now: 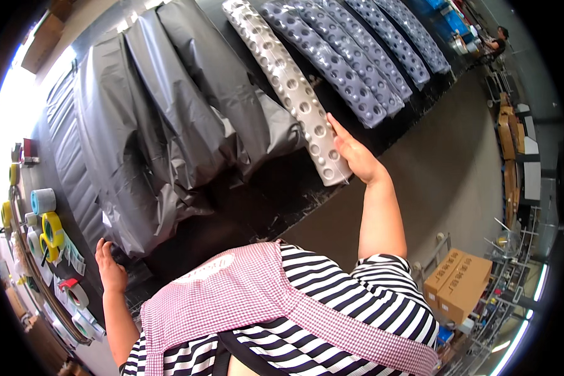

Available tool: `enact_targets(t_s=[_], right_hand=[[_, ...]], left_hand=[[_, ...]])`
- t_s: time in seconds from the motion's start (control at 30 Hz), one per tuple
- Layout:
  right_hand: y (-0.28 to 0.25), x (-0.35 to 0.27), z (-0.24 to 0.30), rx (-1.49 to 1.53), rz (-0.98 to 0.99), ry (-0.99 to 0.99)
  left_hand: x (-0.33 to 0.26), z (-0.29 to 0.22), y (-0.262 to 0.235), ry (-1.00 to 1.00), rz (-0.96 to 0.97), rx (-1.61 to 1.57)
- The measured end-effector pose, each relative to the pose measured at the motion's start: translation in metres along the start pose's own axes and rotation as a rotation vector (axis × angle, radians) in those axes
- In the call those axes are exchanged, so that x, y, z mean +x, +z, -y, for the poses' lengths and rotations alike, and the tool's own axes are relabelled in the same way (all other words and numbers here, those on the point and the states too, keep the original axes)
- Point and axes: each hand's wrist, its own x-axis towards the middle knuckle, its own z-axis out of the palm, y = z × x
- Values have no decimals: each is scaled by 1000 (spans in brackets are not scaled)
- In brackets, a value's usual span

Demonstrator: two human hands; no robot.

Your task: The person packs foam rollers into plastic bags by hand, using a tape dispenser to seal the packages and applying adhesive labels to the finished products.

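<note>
My right hand lies with its fingers stretched out along the right side of a long, pale grey tube covered in round dimples and bumps, near its lower end. On the left, my left hand is at the table edge with fingers extended, beside the lower end of the leftmost black plastic-wrapped bundle. Two more black wrapped bundles lie between that one and the pale tube. To the right of the tube, several blue-grey dimpled tubes in clear plastic lie side by side.
A black-covered table carries all the tubes. Tape rolls and a red-and-white roll are on a surface at the left. Cardboard boxes sit on a cart at the lower right. Another person is at the far right.
</note>
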Motion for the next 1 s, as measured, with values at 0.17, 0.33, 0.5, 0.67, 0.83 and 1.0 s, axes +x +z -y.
enact_targets(t_s=[0.17,0.33,0.5,0.67,0.83,1.0], right_hand=[[1,-1,14,256,14,112],[-6,13,36,253,32,151],[2,88,43,-330,-70,147],[33,152,52,-677,-236,-154],[-4,113,37,266,29,29],[45,-15,65,268,-124,-174]], left_hand=[[-2,1,2,9,-5,7],[-4,11,8,28,-48,32],[8,-2,-5,50,-52,63],[4,8,-15,138,-186,1],[2,29,-36,160,11,-109],[-17,55,-38,253,59,-127]])
